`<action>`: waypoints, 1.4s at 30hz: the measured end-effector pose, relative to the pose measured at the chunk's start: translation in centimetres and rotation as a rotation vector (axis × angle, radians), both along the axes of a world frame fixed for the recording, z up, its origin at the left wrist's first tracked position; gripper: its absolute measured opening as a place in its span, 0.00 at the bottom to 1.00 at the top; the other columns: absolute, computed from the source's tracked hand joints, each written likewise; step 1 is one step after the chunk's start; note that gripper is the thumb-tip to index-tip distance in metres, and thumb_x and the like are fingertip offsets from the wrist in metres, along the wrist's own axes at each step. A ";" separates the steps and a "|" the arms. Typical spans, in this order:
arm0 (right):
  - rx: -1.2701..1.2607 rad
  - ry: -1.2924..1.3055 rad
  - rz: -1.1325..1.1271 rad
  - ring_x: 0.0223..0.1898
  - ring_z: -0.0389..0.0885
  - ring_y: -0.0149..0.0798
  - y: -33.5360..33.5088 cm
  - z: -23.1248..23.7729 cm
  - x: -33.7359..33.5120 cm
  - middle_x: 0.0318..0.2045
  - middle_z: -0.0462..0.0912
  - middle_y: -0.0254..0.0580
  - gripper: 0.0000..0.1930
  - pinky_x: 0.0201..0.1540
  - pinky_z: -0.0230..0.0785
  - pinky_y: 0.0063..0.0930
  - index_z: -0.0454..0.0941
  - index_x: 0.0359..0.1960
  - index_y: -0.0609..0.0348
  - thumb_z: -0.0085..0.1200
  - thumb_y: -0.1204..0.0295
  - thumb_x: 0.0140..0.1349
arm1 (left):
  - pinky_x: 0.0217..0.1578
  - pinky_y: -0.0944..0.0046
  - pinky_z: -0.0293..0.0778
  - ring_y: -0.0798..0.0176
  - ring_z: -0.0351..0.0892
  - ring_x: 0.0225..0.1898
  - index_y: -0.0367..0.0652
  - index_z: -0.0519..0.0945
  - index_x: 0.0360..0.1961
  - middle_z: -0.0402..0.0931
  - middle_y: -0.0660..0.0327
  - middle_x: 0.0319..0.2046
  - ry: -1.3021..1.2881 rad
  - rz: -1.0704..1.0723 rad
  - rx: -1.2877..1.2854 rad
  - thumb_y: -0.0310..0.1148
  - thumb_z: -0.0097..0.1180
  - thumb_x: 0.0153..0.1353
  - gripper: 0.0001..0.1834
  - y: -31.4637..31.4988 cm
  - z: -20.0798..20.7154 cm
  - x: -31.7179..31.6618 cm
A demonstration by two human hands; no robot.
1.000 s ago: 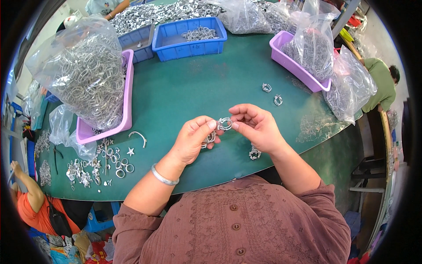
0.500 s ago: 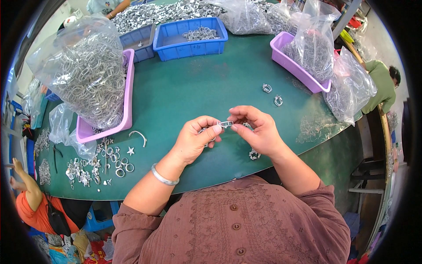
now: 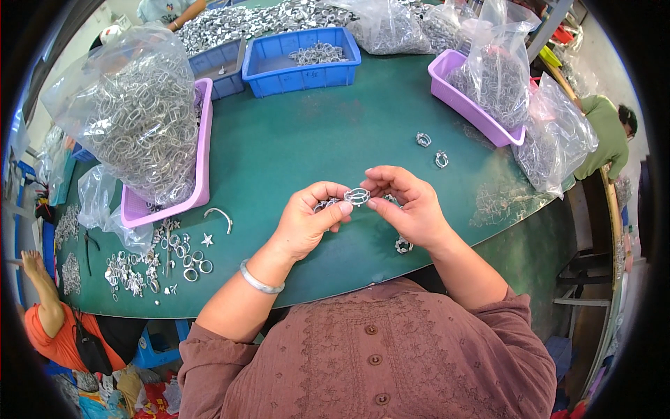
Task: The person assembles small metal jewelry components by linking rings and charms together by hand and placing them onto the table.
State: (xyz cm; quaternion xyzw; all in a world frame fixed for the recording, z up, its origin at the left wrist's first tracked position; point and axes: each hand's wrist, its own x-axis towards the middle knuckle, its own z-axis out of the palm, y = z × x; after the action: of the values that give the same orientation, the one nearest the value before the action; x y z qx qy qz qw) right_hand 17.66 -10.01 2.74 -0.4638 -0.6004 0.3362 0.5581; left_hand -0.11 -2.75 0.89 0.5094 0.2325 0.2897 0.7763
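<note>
Above the green table, a silver openwork metal ring (image 3: 356, 197) is held between my two hands. My left hand (image 3: 312, 218) pinches its left side between thumb and forefinger. The thumb and fingertips of my right hand (image 3: 408, 207) close on its right edge. More silver wire pieces (image 3: 325, 205) show at my left fingers, partly covered; whether they are held or lie beneath, I cannot tell. Just below my right hand lies another silver ring piece (image 3: 403, 244) on the table, with more metal half hidden behind the palm. Two similar rings (image 3: 440, 159) lie farther off to the right.
A purple basket (image 3: 202, 150) with a bulging bag of metal links (image 3: 143, 126) stands left. Loose rings and charms (image 3: 136, 272) lie near it. Blue bins (image 3: 300, 80) stand at the back, another purple basket (image 3: 474, 115) at right. Other people sit around.
The ring between my hands has turned, so its wider openwork face now shows instead of a narrow edge. My right fingers have shifted slightly; the left hand stays nearly in place.
</note>
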 end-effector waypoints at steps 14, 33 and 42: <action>-0.016 0.003 0.006 0.37 0.76 0.30 0.0 -0.4 0.1 0.36 0.77 0.41 0.17 0.41 0.70 0.22 0.70 0.46 0.66 0.53 0.83 0.53 | 0.24 0.75 0.68 0.72 0.73 0.28 0.39 0.75 0.37 0.76 0.64 0.30 0.038 0.007 -0.022 0.28 0.55 0.57 0.07 0.0 0.0 0.0; -0.020 0.121 0.055 0.40 0.75 0.32 -0.2 -0.2 0.0 0.40 0.75 0.44 0.20 0.46 0.70 0.26 0.66 0.50 0.65 0.50 0.87 0.53 | 0.27 0.76 0.69 0.74 0.71 0.28 0.40 0.76 0.40 0.75 0.66 0.30 -0.046 0.092 0.138 0.22 0.62 0.48 0.16 -0.3 0.0 0.3; -0.004 0.109 0.056 0.40 0.75 0.32 -0.3 -0.1 -0.1 0.39 0.76 0.43 0.20 0.45 0.70 0.26 0.67 0.50 0.65 0.50 0.87 0.53 | 0.28 0.76 0.69 0.75 0.71 0.29 0.41 0.77 0.39 0.75 0.66 0.31 -0.053 0.097 0.141 0.22 0.62 0.48 0.15 -0.4 0.0 0.2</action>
State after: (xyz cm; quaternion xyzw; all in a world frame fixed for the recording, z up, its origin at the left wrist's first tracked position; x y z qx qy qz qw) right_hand 17.56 -10.33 2.64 -0.4289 -0.5813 0.3778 0.5792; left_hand 0.08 -3.18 0.85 0.5430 0.2151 0.3559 0.7295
